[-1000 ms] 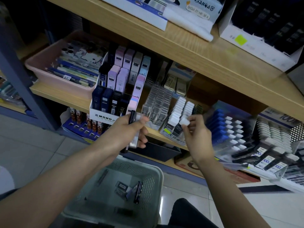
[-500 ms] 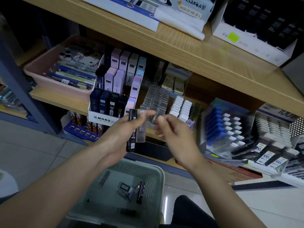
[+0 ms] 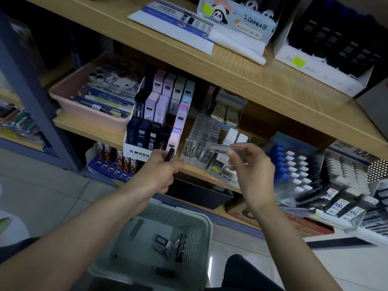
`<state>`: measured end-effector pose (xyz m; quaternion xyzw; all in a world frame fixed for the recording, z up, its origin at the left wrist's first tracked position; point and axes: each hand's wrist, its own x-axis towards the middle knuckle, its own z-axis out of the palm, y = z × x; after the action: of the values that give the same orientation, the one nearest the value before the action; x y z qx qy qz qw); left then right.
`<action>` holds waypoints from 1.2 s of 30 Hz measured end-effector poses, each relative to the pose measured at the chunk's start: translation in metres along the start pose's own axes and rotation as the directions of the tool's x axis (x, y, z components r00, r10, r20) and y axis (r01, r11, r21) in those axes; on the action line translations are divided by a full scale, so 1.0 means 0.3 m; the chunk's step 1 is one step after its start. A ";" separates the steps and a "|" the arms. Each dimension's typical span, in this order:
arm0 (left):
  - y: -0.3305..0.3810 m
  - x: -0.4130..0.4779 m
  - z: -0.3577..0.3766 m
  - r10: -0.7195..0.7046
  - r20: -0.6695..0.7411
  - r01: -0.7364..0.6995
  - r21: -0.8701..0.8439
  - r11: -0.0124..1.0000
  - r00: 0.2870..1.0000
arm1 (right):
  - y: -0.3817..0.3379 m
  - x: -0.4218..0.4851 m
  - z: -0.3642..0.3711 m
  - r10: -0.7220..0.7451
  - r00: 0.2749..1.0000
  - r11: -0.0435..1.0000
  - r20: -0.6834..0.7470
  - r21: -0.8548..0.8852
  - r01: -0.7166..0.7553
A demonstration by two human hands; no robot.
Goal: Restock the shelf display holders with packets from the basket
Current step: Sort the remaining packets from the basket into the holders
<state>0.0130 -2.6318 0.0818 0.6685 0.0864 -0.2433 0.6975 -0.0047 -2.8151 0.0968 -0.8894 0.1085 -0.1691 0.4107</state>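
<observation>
Packet (image 3: pixel 218 147) — slim, clear, oblong

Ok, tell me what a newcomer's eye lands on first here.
The two hands at centre come first: the left hand grips a dark packet by the white MONO holder, and the right hand pinches a clear packet in front of the transparent holder. Below them sits a pale green basket with a few loose packets in it.
</observation>
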 end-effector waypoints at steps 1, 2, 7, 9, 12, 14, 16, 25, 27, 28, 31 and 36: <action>0.002 0.003 -0.004 -0.016 -0.015 0.016 -0.012 1.000 1.000 | 0.003 0.003 0.006 -0.020 1.000 0.999 -0.010 -0.026 0.020; 0.006 0.003 -0.007 -0.036 -0.032 0.035 -0.024 0.999 0.999 | 0.006 0.005 0.017 -0.036 0.999 0.998 -0.010 -0.049 0.035; 0.001 -0.012 -0.028 -0.021 -0.047 0.022 0.016 1.000 0.999 | 0.013 0.041 0.091 -0.168 0.983 0.953 0.079 -0.243 0.183; 0.003 -0.023 -0.043 0.034 -0.006 -0.034 0.080 0.996 0.999 | 0.015 0.057 0.121 -0.196 0.967 0.910 0.161 -0.337 0.241; 0.007 -0.026 -0.069 0.068 0.023 -0.070 0.105 0.992 0.997 | 0.020 0.075 0.157 -0.159 0.951 0.877 0.264 -0.405 0.259; 0.011 -0.025 -0.080 0.053 0.025 -0.055 0.075 0.996 0.998 | 0.018 0.082 0.176 -0.157 0.949 0.860 0.273 -0.434 0.267; 0.016 -0.022 -0.086 0.040 0.023 -0.040 0.015 0.999 0.999 | 0.017 0.088 0.190 -0.195 0.949 0.835 0.247 -0.466 0.293; -0.013 -0.012 -0.108 0.221 0.027 -0.220 0.282 0.934 0.975 | -0.050 0.033 0.174 -0.185 0.951 0.965 0.249 -0.136 0.223; -0.010 -0.016 -0.113 0.273 0.027 -0.265 0.346 0.900 0.962 | -0.101 -0.014 0.163 -0.146 0.877 0.989 0.458 0.071 0.127; -0.006 -0.018 -0.118 0.299 0.033 -0.291 0.361 0.886 0.954 | -0.114 -0.033 0.163 -0.168 0.830 0.986 0.531 0.100 0.136; 0.007 -0.022 -0.137 0.344 0.000 -0.324 0.341 0.882 0.939 | -0.126 -0.063 0.173 -0.189 0.776 0.978 0.602 0.190 0.091; 0.017 -0.031 -0.148 0.352 -0.007 -0.350 0.065 0.934 0.936 | -0.144 -0.055 0.164 -0.180 0.798 0.948 0.576 0.317 -0.014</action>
<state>0.0164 -2.5864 0.0864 0.6971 -0.0357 -0.1114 0.7074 0.0019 -2.7479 0.0964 -0.8267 -0.0935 0.0870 0.5480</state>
